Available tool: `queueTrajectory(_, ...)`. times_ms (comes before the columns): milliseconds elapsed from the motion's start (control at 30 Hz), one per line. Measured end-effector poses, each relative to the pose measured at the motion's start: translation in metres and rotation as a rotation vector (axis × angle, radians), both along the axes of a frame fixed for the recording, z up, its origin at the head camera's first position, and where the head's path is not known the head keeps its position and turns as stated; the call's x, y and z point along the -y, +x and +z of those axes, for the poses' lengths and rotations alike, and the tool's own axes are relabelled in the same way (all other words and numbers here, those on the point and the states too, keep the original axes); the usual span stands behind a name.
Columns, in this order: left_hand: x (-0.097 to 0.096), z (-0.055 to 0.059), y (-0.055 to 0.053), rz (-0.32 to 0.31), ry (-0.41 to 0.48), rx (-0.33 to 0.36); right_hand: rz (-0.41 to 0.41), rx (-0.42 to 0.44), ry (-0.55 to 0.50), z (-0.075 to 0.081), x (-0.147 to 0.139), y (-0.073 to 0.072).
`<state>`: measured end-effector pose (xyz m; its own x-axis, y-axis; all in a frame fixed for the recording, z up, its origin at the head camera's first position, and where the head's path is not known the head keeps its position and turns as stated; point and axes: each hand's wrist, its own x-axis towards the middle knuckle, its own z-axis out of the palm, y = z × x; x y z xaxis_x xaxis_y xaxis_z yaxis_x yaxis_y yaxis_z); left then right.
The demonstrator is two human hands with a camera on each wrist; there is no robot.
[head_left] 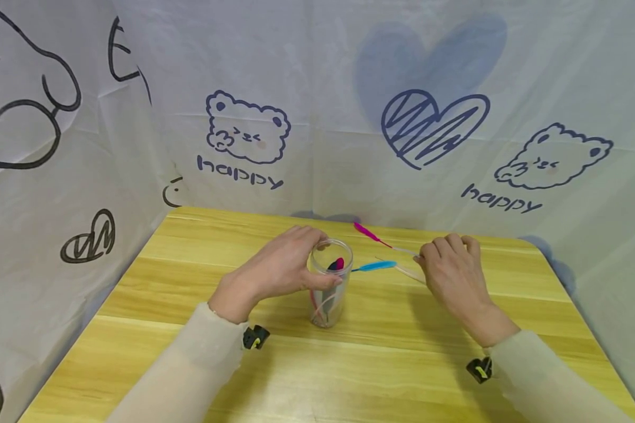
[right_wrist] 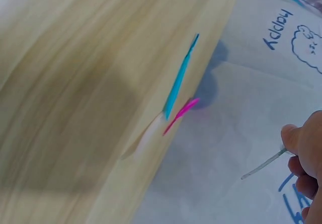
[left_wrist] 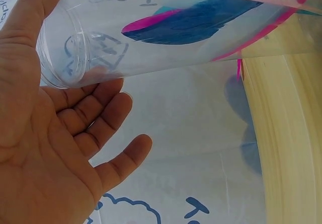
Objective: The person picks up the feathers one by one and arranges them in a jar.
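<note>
My left hand (head_left: 283,261) grips a clear plastic cup (head_left: 341,291) near its rim, thumb at the front and fingers behind. The cup stands upright on the table and holds several feathers, among them a dark blue feather (left_wrist: 186,27) and a pink one. Between thumb and fingers my right hand (head_left: 457,282) pinches a thin grey feather (right_wrist: 264,164), seen edge-on, above the table's far right part. Between the hands lie a light blue feather (head_left: 378,266), a magenta feather (head_left: 367,232) and a pale beige feather (head_left: 410,274).
The yellow wood-grain table (head_left: 190,364) ends at the back against a white cloth wall (head_left: 323,70) with drawn bears and hearts. Another cloth wall (head_left: 90,153) stands along the left side. Each sleeve cuff carries a small black clip (head_left: 256,337).
</note>
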<state>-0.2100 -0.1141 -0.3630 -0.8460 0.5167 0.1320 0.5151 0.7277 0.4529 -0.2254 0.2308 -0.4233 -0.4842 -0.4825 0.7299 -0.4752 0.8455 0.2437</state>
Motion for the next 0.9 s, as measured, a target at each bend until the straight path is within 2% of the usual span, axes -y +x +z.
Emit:
queueTrajectory(433, 0.000, 0.008, 0.002, -0.010, -0.084, -0.070, 0.068, 0.013, -0.049, 0.025, 0.030, 0.013)
queueTrajectory(667, 0.000, 0.010, 0.002, -0.018, -0.097, -0.086, 0.144, -0.006, -0.128, 0.052, 0.057, 0.022)
queueTrajectory(900, 0.000, 0.008, 0.000, -0.023, -0.086, -0.089, 0.252, 0.061, -0.267, 0.083, 0.088, 0.033)
